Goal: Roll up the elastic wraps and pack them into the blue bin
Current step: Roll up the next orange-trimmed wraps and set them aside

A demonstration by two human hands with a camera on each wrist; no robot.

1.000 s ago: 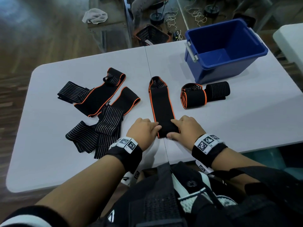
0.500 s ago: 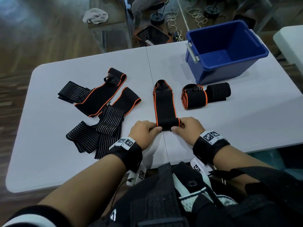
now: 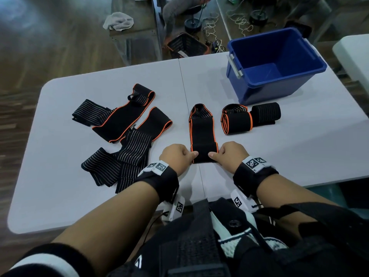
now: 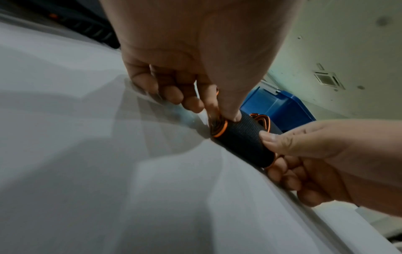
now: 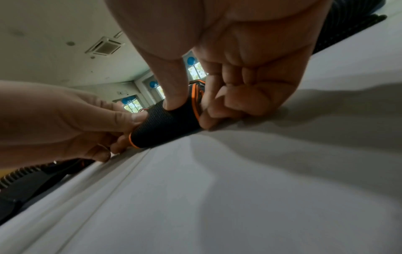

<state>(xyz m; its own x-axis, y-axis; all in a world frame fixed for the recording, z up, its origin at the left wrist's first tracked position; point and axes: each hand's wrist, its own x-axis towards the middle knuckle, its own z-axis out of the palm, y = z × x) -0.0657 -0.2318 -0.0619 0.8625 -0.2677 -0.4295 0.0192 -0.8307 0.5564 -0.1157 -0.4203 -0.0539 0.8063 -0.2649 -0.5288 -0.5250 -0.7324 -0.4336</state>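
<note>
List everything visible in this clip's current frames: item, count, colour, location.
wrap being rolled: 1, black with orange trim, table centre, near end rolled
rolled wraps: 2, black, one orange-edged, in front of the bin
flat wraps: about 3, black, striped, orange-trimmed, overlapping at table left
blue bin: 1, far right of table, looks empty
table: 1, light grey
basket: 1, black, floor beyond table
towel: 1, grey, far bench
left hand: pinches the roll's left end
right hand: pinches its right end
</note>
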